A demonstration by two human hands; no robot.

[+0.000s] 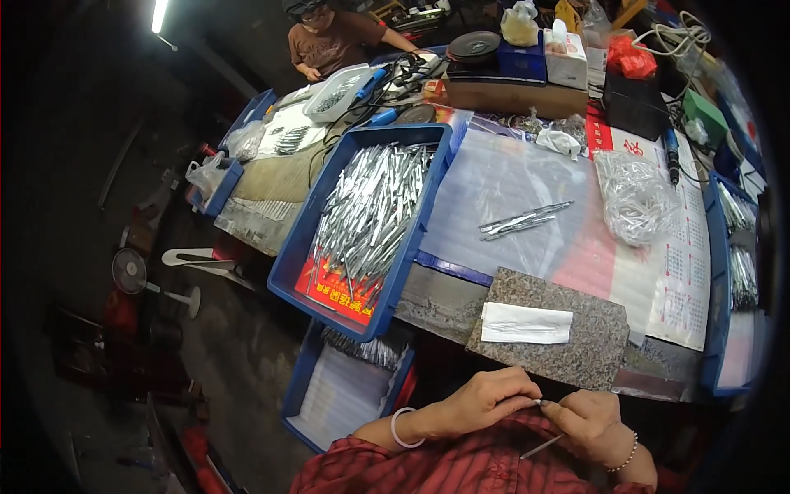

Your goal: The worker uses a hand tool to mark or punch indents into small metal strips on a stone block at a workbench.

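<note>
My left hand (496,401) and my right hand (589,426) meet close to my body, near the table's front edge. Both are closed, with thumbs and fingertips pinching together at one spot. A slim silvery metal piece (541,448) juts out below my right hand, its upper part covered by the fingers. Just beyond my hands lies a speckled stone slab (597,328) with a folded white cloth or paper (527,323) on it. Farther off, several thin metal pieces (527,221) rest on plastic sheeting (535,181).
A blue tray (278,280) heaped with slender metal pieces (374,210) stands to the left, a second blue bin (290,416) below it. Clear plastic bags (638,198) lie at right beside another blue tray (714,329). Across the table, another person (337,37) works.
</note>
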